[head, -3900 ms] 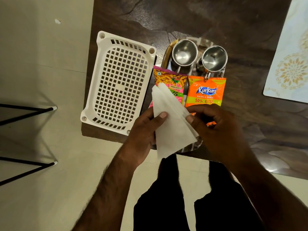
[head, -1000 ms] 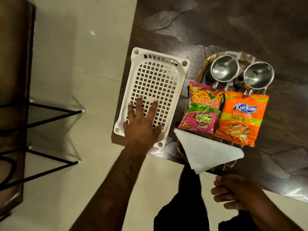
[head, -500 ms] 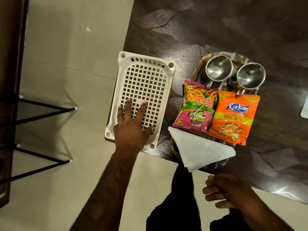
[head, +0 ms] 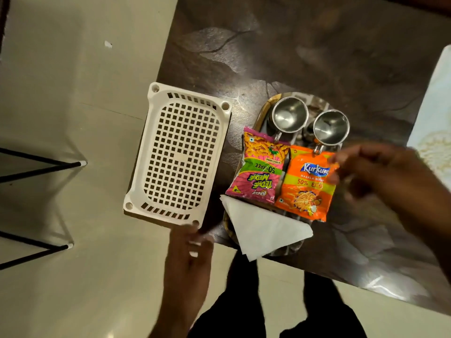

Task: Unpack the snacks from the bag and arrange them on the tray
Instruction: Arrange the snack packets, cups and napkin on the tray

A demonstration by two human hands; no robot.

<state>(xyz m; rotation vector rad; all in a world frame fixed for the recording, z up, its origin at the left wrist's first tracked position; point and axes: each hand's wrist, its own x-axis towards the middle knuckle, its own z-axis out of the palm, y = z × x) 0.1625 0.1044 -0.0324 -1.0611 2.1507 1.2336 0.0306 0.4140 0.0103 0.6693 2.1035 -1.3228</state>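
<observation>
A metal tray [head: 262,113] on the dark table holds two steel cups [head: 290,117] [head: 330,126], a pink Bingo snack packet [head: 258,169], an orange Kurkure packet [head: 306,184] and a folded white napkin [head: 266,228] at its near edge. My right hand [head: 375,172], blurred, hovers over the Kurkure packet's right edge with fingers apart, holding nothing. My left hand [head: 190,254] is off the table's near edge, just below the white basket's corner, fingers loosely spread and empty.
A white perforated plastic basket [head: 180,154] lies at the table's left corner, partly overhanging. A patterned white mat [head: 434,118] lies at the right. Black metal legs [head: 41,167] stand on the tiled floor to the left. My dark-trousered legs are below.
My left hand has lifted off the basket and drawn back toward me. My right hand has risen from below the table edge to over the Kurkure packet.
</observation>
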